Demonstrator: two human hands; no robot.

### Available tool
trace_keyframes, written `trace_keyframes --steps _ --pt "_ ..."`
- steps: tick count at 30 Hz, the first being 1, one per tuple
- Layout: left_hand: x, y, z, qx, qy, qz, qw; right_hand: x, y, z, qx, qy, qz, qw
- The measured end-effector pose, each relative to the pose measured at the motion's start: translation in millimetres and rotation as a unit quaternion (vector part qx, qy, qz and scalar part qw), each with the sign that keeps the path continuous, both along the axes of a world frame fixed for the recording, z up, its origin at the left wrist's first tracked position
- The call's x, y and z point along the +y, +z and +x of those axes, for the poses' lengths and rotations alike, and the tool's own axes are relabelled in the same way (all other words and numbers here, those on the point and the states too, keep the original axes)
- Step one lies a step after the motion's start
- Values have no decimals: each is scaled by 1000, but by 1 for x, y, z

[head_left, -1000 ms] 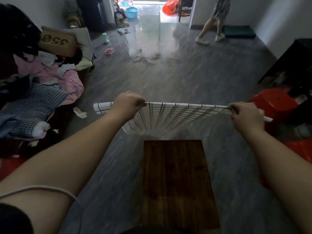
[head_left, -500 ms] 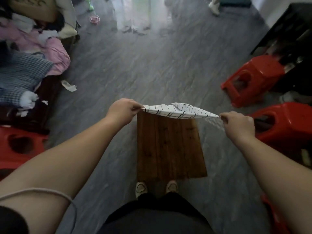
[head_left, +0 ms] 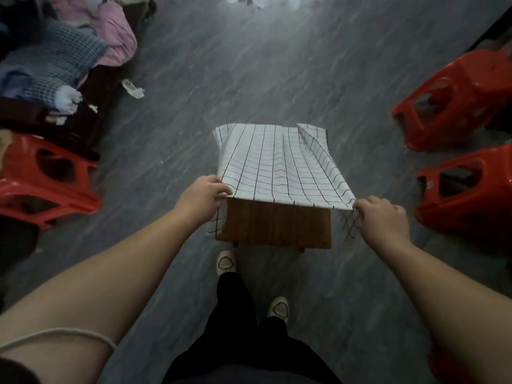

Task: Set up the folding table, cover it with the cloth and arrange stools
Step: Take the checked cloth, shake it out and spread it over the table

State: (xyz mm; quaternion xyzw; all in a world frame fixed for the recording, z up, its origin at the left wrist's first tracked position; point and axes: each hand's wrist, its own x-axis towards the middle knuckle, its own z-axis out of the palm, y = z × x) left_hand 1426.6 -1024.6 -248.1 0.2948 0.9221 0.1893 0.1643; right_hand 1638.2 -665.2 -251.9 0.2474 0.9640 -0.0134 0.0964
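Red stool (head_left: 41, 178) lies tipped at nine o'clock, below heaped clothes (head_left: 66, 59). At centre the left hand (head_left: 203, 196) pinches the near left corner of the checked cloth (head_left: 277, 167), which drapes over the far part of the wooden table (head_left: 274, 225); a near strip of wood is bare. The right hand (head_left: 382, 217) pinches the near right corner. Two more stools (head_left: 454, 98) lie at three o'clock. The cloth looks light, limp and crease-prone, so the corners seem the best hold. A fold bunches at its far right. The table legs are mostly hidden.
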Motion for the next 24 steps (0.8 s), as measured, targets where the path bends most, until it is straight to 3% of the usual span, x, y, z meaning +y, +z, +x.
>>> trace_keyframes --steps 15,20,24 --pt "-38 -147 132 35 -38 -128 990 -34 -147 109 -34 37 -24 998" --pt "-46 -225 161 -38 -58 -173 982 -45 -213 127 -113 27 -23 993" --pt "-39 -272 176 -123 -56 -242 961 -55 -263 140 -267 -6 -69 961"
